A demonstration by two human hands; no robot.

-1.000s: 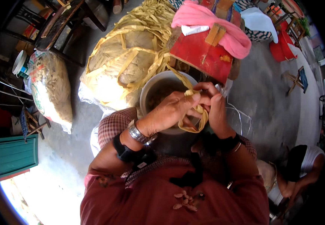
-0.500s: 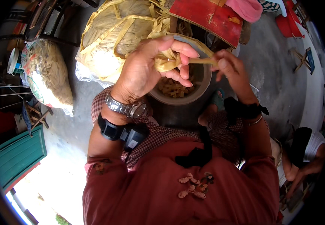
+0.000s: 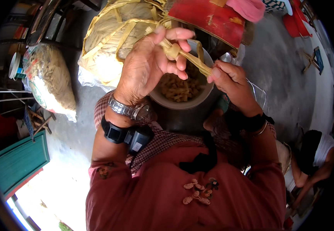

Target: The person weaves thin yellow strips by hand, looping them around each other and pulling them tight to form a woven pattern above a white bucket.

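Observation:
A flat, pale yellow strip, like dried leaf or husk, has a knot [image 3: 171, 51] resting among the fingers of my left hand [image 3: 145, 63]. These fingers are partly spread, with the strip passing between them. My right hand [image 3: 230, 79] pinches the strip's other end between thumb and fingers, pulling it taut down to the right. Below both hands stands a pale bucket [image 3: 184, 106], holding many short tan pieces [image 3: 180, 90]. Behind the left hand lies a large bundle [image 3: 113, 40] of similar fibre, bound with yellow strips.
A plastic bag of fibre [image 3: 51, 77] lies on the floor at left. A red board [image 3: 205, 17] with a pink cloth [image 3: 246, 8] stands beyond the bucket. At right are a red basin [image 3: 298, 25], a small folding stool [image 3: 314, 61] and another person [image 3: 317, 158].
My right hand has moved down and slightly right, now gripping the strip firmly. The knot has tightened into a smaller lump, and the left fingers have shifted slightly left.

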